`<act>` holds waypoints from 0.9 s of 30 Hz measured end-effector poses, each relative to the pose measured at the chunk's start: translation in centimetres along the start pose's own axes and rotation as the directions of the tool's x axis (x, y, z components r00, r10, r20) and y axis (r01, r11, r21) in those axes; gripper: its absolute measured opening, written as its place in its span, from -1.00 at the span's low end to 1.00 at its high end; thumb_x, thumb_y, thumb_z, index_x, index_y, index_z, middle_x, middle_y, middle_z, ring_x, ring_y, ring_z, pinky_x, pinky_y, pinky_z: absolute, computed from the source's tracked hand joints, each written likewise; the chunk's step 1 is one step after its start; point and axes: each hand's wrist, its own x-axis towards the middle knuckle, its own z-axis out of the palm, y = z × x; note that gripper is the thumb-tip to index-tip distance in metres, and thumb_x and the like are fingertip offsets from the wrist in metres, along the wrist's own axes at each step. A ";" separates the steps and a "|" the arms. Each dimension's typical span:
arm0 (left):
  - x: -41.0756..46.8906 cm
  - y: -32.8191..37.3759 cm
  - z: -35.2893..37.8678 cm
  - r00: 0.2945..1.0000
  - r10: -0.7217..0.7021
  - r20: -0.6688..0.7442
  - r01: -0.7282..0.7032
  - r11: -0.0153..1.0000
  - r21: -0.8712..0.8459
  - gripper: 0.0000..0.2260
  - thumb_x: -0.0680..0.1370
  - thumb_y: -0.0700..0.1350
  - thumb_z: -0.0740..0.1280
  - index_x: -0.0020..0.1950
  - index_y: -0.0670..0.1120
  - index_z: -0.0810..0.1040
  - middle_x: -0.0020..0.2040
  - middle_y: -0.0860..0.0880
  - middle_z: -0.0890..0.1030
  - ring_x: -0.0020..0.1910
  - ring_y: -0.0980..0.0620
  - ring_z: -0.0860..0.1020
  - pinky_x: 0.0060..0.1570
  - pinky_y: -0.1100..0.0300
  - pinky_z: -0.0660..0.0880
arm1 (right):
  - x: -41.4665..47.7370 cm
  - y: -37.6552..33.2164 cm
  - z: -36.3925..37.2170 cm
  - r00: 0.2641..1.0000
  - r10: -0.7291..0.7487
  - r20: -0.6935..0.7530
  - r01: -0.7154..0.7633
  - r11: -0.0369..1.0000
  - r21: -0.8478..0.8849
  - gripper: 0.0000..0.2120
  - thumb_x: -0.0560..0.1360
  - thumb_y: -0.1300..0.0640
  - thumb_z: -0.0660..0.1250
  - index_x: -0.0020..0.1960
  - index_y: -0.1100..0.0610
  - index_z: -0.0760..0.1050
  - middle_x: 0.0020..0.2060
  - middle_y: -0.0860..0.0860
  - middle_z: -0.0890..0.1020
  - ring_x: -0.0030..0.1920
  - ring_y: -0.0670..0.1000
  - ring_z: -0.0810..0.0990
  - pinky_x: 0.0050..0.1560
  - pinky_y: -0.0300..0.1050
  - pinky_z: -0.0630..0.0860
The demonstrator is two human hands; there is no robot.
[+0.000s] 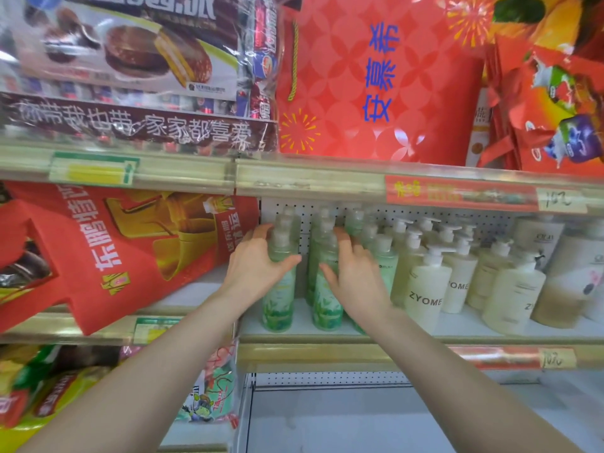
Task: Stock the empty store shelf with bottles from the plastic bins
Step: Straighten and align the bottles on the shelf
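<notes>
Several green pump bottles stand in rows at the left end of the middle shelf [490, 328]. My left hand [258, 266] wraps around the leftmost front green bottle [277, 305], which stands upright on the shelf. Around the green bottle beside it [327, 308] is my right hand [354, 269], thumb on its front. More green bottles [387, 259] sit behind and to the right of that hand. Cream ZYOME pump bottles [426, 292] fill the shelf further right. No plastic bins are in view.
A tilted red gift bag [98, 253] leans at the left of the bottles. Red gift boxes [376, 80] and a snack pack [130, 60] fill the top shelf. The lower shelf [392, 416] is bare white. Price strips run along the shelf edges.
</notes>
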 end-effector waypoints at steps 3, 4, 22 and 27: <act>-1.0 -0.6 0.6 0.998 -0.057 0.012 0.057 0.998 -0.002 -0.27 0.34 0.16 0.51 0.38 -0.08 0.32 0.21 -0.10 0.56 0.19 -0.15 0.53 0.11 0.02 0.50 | -0.7 -0.3 0.4 0.999 0.034 -0.009 -0.034 0.999 -0.004 -0.28 0.51 0.03 0.40 0.53 0.17 0.12 0.08 0.22 0.52 -0.10 0.22 0.60 -0.20 0.00 0.51; -1.7 -1.0 1.0 0.997 -0.080 0.020 0.081 0.996 -0.026 -0.30 0.33 0.14 0.52 0.35 -0.08 0.33 0.18 -0.08 0.57 0.16 -0.13 0.54 0.08 0.02 0.50 | -1.1 -0.4 0.6 0.998 0.059 -0.012 -0.059 0.998 0.003 -0.23 0.50 0.02 0.41 0.55 0.16 0.07 0.12 0.22 0.51 -0.11 0.22 0.61 -0.23 -0.03 0.51; -4.8 -3.0 3.9 0.989 -0.149 0.019 0.149 0.989 0.006 -0.44 0.38 0.06 0.52 0.26 -0.10 0.41 0.15 -0.10 0.61 0.09 -0.13 0.56 0.03 0.02 0.51 | -3.0 -0.4 1.6 0.972 0.212 0.096 -0.223 0.968 0.119 -0.18 0.58 0.02 0.31 0.58 0.11 -0.19 0.05 0.19 0.55 -0.12 0.22 0.59 -0.27 -0.04 0.41; -7.0 -1.4 3.7 0.940 0.126 -0.318 -0.141 0.990 -0.025 -0.40 0.43 -0.15 0.49 0.40 -0.14 0.33 0.30 -0.11 0.34 0.29 -0.10 0.41 0.32 -0.04 0.40 | -4.9 1.1 -0.5 0.974 0.040 -0.225 -0.018 0.995 0.101 -0.38 0.53 0.18 0.34 0.52 0.17 0.17 0.16 0.17 0.51 0.07 0.19 0.52 -0.02 0.08 0.54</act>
